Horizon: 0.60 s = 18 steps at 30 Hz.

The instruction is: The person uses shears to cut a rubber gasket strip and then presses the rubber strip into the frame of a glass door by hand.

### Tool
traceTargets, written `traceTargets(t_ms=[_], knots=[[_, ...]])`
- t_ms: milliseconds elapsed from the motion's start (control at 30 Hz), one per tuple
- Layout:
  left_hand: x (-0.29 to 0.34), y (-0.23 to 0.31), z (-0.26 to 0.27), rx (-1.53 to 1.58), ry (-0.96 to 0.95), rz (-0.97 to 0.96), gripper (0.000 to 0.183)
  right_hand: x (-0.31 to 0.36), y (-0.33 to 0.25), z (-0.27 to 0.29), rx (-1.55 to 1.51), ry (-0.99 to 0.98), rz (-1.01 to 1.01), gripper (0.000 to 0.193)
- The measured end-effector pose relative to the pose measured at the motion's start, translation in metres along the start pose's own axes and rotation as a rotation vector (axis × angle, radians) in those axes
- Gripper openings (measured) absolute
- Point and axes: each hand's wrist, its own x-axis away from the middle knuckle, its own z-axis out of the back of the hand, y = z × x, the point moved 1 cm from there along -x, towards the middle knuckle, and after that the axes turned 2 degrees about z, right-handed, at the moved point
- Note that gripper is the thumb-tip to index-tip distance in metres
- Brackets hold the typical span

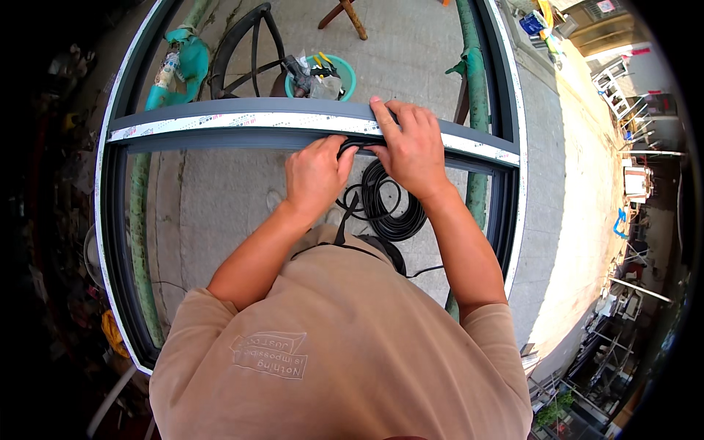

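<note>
A dark grey window frame [515, 198] with white printed film along its edges surrounds my arms. Its crossbar [242, 119] runs from side to side in front of me. At the crossbar's near edge, right of its middle, a short bent stretch of black rubber strip [355, 142] shows between my hands. My left hand [314, 173] pinches it between thumb and curled fingers. My right hand [412, 150] holds it by the thumb, with the fingers lying over the top of the crossbar. A loose coil of the black strip [400, 220] lies below, under my right wrist.
Green pipes [477, 95] run beneath the frame on both sides. Beyond the crossbar stand a turquoise basin [350, 73] of tools and scraps and a black curved frame [220, 70]. A wooden leg [353, 20] shows farther off. Stacked items [636, 183] line the sunlit right side.
</note>
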Motion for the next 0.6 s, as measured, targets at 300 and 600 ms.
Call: traceTargets(t_ms=[300,600], knots=[[-0.002,0.001,0.005,0.024,-0.018,0.01,0.022,0.002,0.005,0.002,-0.016,-0.079,0.019,0.101],[-0.004,-0.003,0.001,0.017,-0.038,-0.017,0.021,-0.001,0.003,0.018,-0.071,-0.172,-0.016,0.098]])
